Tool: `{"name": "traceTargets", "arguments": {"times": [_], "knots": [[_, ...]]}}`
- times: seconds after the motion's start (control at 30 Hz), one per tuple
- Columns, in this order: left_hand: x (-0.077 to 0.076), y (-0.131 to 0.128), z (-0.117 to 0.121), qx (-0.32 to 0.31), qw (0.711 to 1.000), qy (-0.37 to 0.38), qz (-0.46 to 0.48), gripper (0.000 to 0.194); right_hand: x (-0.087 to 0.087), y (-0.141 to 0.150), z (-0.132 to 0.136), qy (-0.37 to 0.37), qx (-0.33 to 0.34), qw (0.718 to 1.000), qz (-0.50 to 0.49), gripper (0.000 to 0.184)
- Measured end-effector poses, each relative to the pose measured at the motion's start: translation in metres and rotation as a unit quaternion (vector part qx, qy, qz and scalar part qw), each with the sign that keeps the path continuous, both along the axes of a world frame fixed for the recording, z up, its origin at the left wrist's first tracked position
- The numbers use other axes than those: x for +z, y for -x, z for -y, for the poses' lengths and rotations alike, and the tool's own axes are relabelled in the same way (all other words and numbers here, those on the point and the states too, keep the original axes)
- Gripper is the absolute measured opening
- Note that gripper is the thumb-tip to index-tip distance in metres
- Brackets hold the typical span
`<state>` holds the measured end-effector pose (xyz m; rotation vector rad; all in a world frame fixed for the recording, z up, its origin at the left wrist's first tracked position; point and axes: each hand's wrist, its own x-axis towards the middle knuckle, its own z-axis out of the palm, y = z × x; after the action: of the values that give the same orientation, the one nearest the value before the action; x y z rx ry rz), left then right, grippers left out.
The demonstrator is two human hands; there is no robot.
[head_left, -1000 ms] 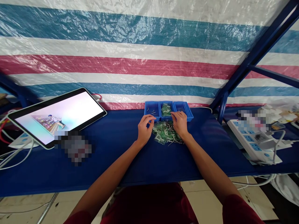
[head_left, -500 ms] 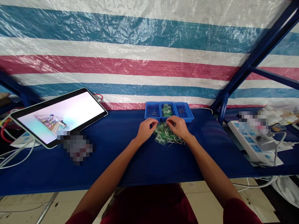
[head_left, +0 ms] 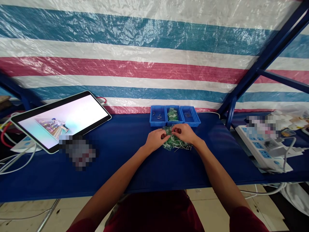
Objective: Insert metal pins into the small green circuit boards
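Green heap (head_left: 174, 141), one; our left hand (head_left: 155, 140), right hand (head_left: 186, 133) drawn nearer us, fingers bent, grasp unclear; three blue bins (head_left: 173, 123).

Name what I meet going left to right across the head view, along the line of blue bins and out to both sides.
Lit screen → left blue bin with thin metal pieces → middle blue bin with green packets → right blue bin → white power strip.

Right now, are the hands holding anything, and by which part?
I can't tell: the left hand and right hand are at the pile of green packets and metal pieces, but anything they might hold is too small or hidden.
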<state>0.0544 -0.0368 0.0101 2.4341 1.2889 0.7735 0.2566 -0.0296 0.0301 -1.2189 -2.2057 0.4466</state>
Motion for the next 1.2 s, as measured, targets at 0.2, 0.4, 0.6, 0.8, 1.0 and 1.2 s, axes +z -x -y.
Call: {"name": "traceTargets", "arguments": {"times": [0.2, 0.4, 0.6, 0.8, 1.0, 1.2], "knots": [[-0.002, 0.002, -0.002, 0.009, 1.000, -0.009, 0.015, 0.025, 0.004, -0.003, 0.000, 0.039, 0.022, 0.998, 0.044, 0.004], [0.000, 0.003, -0.003, 0.020, 0.999, -0.017, 0.029, 0.027, 0.003, 0.002, 0.002, 0.023, 0.030, 0.997, 0.071, 0.008], [0.001, 0.003, -0.003, 0.029, 0.999, -0.018, 0.041, 0.030, 0.003, 0.004, 0.002, 0.009, 0.031, 0.996, 0.078, 0.011], [0.003, 0.004, -0.003, 0.030, 0.998, -0.025, 0.047, 0.030, 0.000, 0.005, 0.002, 0.001, 0.025, 0.996, 0.088, 0.012], [0.003, 0.004, -0.005, 0.032, 0.998, -0.023, 0.058, 0.027, 0.001, 0.006, 0.004, -0.020, 0.021, 0.998, 0.057, 0.007], [0.000, 0.004, -0.005, 0.040, 0.992, -0.036, 0.112, 0.021, 0.004, 0.006, 0.006, -0.031, -0.032, 0.998, -0.054, 0.010]]}}
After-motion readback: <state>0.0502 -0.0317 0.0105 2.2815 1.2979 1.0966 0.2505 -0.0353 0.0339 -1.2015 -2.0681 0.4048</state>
